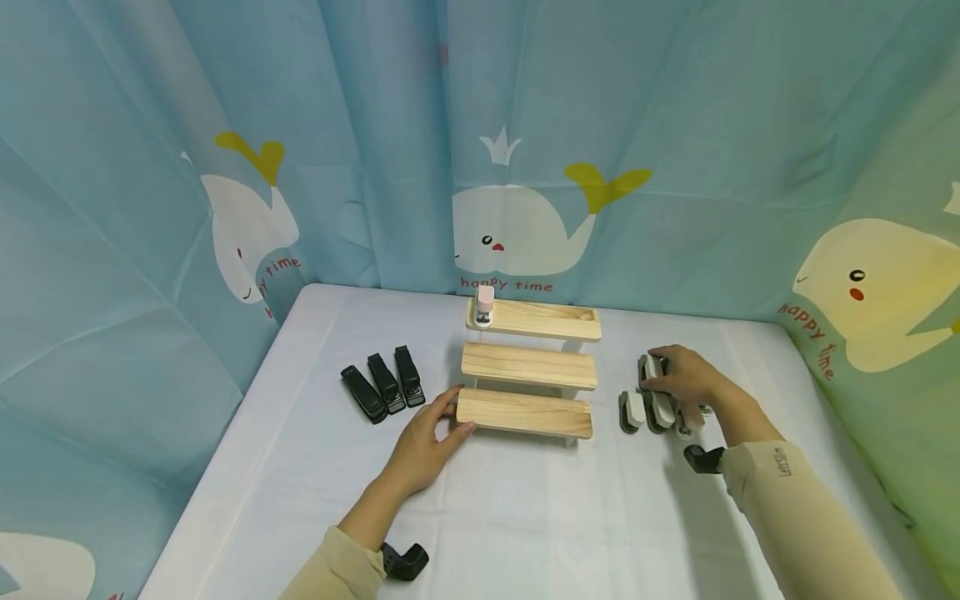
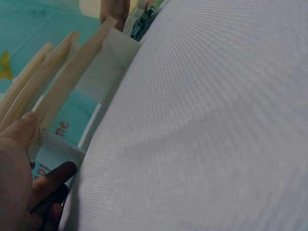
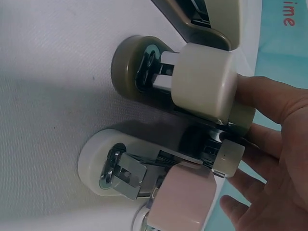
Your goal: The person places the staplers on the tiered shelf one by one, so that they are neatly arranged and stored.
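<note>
My left hand (image 1: 423,446) grips the left end of a three-tier wooden shelf (image 1: 525,412), thumb on the lowest plank's front edge. In the left wrist view its fingers (image 2: 60,175) lie against the white end panel. To the right, my right hand (image 1: 690,379) reaches over a group of staplers. In the right wrist view it pinches the rear end of a cream stapler with an olive base (image 3: 202,82). Beside that lie a pink-topped stapler with a white base (image 3: 183,197) and another cream stapler (image 3: 224,21). A pink stapler (image 1: 484,307) stands on the top tier's left end.
Three black staplers (image 1: 386,383) lie side by side left of the shelf. One small white-and-dark stapler (image 1: 632,411) sits at the left of the right-hand group. A blue whale-print curtain (image 1: 375,208) hangs behind the white-covered table (image 1: 300,467).
</note>
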`<state>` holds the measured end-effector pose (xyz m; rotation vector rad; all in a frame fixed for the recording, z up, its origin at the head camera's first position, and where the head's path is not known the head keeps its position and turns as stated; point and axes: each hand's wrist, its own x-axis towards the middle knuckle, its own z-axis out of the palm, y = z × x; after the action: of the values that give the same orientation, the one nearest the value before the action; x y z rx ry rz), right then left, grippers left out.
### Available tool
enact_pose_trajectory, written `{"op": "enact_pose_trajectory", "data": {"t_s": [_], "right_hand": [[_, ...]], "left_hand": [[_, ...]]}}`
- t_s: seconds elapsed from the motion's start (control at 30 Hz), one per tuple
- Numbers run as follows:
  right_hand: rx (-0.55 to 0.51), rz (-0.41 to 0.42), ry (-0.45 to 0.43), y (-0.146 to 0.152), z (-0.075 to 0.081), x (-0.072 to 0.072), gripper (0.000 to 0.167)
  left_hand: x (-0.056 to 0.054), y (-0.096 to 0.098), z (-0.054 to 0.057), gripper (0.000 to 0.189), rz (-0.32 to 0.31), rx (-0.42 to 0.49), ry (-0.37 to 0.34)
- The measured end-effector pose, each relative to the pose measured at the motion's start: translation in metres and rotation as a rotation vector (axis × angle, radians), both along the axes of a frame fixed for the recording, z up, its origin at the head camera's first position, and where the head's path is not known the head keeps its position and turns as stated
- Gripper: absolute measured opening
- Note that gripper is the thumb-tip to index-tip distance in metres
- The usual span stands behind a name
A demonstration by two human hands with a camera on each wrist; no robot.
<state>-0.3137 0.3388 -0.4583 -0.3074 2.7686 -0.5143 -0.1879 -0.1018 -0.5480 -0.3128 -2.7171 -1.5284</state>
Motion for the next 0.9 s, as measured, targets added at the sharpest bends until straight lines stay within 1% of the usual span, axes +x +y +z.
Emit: {"op": "enact_pose_trajectory", "data": {"t_s": [0.2, 0.43, 0.67, 0.9], "right_hand": [[-0.001, 0.003, -0.001, 0.0008, -0.0006, -0.0007, 0.075], [0.012, 0.012, 0.036, 0.0018, -0.0053, -0.003, 0.073], [0.002, -0.011, 0.066, 0.0033, -0.0083, -0.0001, 0.074], [-0.052, -0.057, 0.081, -0.0012, 0.0001, 0.005, 0.076]], "left_hand": [[0.0, 0.0, 0.0003, 0.073, 0.0, -0.005, 0.0], [0.0012, 0.0, 0.0009, 0.073, 0.0, -0.006, -0.016], [0.0029, 0.0005, -0.0008, 0.073, 0.0, -0.005, -0.014], [0.0013, 0.0002, -0.0012, 0.073, 0.006, -0.008, -0.001]]}}
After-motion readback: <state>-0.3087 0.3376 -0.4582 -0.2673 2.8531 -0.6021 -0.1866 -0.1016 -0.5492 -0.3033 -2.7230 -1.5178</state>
